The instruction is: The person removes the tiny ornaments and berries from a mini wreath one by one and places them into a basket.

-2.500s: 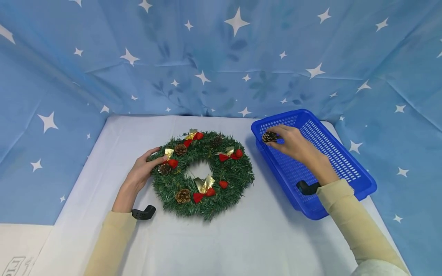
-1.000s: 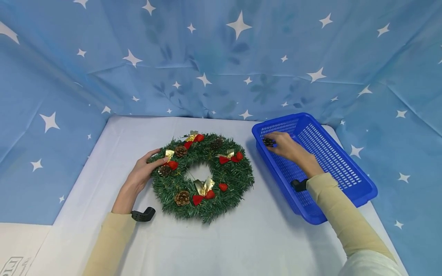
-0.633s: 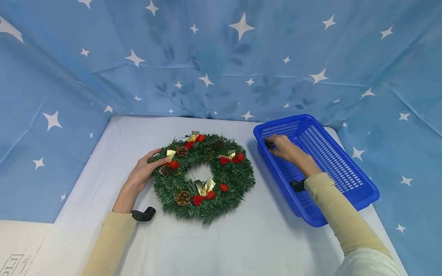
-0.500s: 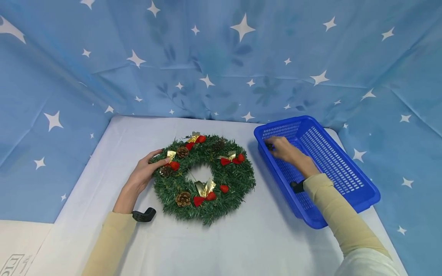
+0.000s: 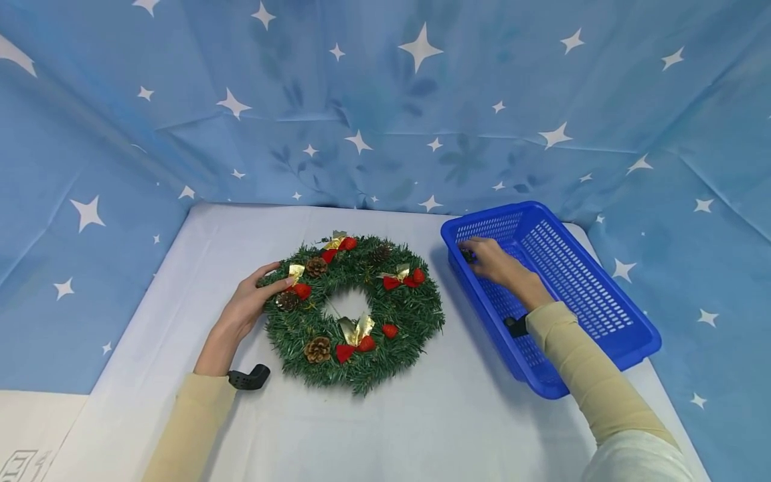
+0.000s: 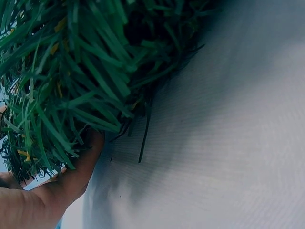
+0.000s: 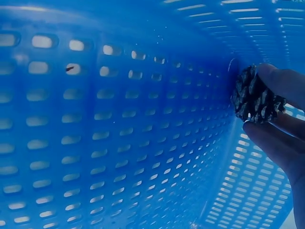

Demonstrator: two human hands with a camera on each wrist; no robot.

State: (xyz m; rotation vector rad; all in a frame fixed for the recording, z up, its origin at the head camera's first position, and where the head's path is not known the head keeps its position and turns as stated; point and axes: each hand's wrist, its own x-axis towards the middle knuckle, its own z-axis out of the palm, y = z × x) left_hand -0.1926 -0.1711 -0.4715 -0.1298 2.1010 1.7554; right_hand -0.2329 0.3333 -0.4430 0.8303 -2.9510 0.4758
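Observation:
A green wreath (image 5: pixel 409 314) with red bows, gold leaves, red berries and several pine cones lies on the white table. My left hand (image 5: pixel 245 301) grips its left rim, thumb on top near a red bow; in the left wrist view, fingers (image 6: pixel 88 164) curl under the green needles. Inside the far left corner of the blue basket (image 5: pixel 578 274), my right hand (image 5: pixel 496 260) pinches a loose pine cone (image 7: pixel 257 95) between thumb and fingers. The right wrist view shows that cone close to the perforated wall, above the basket's floor.
The basket stands at the right of the white table (image 5: pixel 385 428), tilted at an angle. Behind and at both sides hangs a blue cloth (image 5: pixel 385 94) with white stars. A pale printed surface (image 5: pixel 36 428) shows at the lower left.
My right hand has lowered the pine cone from above the basket's left rim down into its far left corner. The left hand keeps its hold on the wreath.

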